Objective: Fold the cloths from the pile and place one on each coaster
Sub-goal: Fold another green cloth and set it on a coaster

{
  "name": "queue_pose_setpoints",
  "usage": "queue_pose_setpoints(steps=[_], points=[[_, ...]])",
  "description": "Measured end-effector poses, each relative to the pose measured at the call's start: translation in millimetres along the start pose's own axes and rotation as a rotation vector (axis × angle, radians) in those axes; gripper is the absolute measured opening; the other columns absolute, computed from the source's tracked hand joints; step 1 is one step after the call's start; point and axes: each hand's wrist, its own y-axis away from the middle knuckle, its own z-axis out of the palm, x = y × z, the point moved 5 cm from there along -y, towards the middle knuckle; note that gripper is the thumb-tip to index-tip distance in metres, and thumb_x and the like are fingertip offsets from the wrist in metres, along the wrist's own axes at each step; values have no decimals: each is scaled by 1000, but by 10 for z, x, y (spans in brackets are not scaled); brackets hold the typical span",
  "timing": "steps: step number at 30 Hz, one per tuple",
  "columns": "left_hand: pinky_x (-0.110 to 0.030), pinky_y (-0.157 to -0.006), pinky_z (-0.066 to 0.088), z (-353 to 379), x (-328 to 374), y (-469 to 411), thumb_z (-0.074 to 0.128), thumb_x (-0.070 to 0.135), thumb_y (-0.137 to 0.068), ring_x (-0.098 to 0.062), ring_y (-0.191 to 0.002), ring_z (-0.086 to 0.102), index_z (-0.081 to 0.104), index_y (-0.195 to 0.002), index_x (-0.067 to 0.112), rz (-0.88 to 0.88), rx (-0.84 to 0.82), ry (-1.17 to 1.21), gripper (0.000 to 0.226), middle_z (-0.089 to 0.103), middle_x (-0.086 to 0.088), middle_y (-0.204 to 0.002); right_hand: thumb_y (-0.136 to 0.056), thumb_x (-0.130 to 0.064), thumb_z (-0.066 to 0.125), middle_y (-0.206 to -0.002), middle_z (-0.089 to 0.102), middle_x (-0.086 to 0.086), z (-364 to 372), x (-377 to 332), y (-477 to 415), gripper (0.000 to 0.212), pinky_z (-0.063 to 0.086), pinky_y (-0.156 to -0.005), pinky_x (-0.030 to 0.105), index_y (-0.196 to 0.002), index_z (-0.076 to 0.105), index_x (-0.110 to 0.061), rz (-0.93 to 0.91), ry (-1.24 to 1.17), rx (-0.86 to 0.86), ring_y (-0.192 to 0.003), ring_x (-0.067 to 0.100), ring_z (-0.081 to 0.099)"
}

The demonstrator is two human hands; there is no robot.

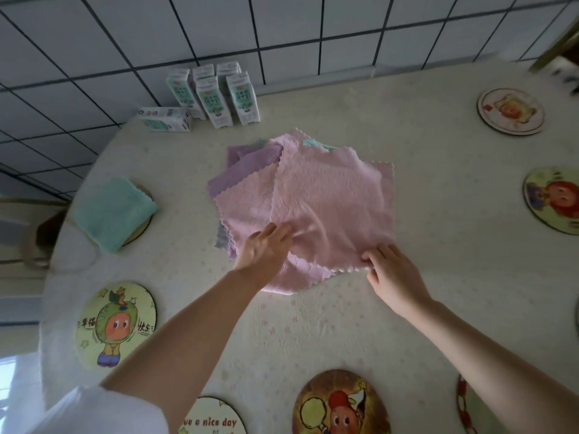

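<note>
A pile of cloths lies mid-table: a pink cloth (332,198) on top, another pink one and purple cloths (244,164) under it, a teal corner (316,144) at the back. My left hand (266,245) pinches the top pink cloth near its front left, where the fabric bunches. My right hand (388,267) grips that cloth's front right corner. A folded teal cloth (112,211) rests on a coaster (142,225) at the left. Bare round coasters lie around: front left (116,324), front middle (341,405), bottom edge (213,418), right (554,198), far right (510,111).
Several milk cartons (213,95) stand at the table's back edge, one lying flat (166,119). The round table (438,277) has a pale patterned cover; its left edge curves beside the teal cloth. A tiled wall rises behind.
</note>
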Motion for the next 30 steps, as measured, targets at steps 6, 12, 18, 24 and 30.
queue_pose_setpoints(steps=[6,12,18,24,30], points=[[-39,-71,55,-140,-276,-121,57,6,-90,-19,-79,61,70,-97,6,-387,-67,405,15,64,-5,-93,-89,-19,53,-86,67,5,-258,238,-208,10,45,-57,33,-93,62,-15,213,-72,-4,-73,29,63],[-31,-66,60,-632,-283,-382,52,3,-92,-17,-78,69,69,-103,9,-661,96,811,21,67,-8,-101,-87,-14,51,-71,62,5,-814,199,-683,16,40,-64,27,-87,67,-12,241,-324,36,-69,27,61],[-15,-64,52,-1314,-425,-556,57,9,-90,-2,-72,60,70,-101,19,-663,353,688,20,68,5,-96,-85,0,53,-62,52,7,-1444,32,-1179,14,47,-61,36,-81,65,-3,161,-583,225,-56,12,50],[2,-70,39,-1973,-637,-262,57,7,-91,-4,-89,59,70,-106,11,-628,536,533,20,66,7,-100,-88,-5,53,-74,61,15,-1838,-558,-1483,16,35,-62,28,-89,68,-2,9,-555,278,-68,18,50],[5,-75,36,-2413,-848,558,58,8,-91,1,-89,58,70,-108,9,-656,687,405,22,65,9,-101,-88,-13,54,-79,65,9,-1878,-1395,-1519,17,42,-68,31,-90,70,-5,-160,-594,307,-73,20,55]])
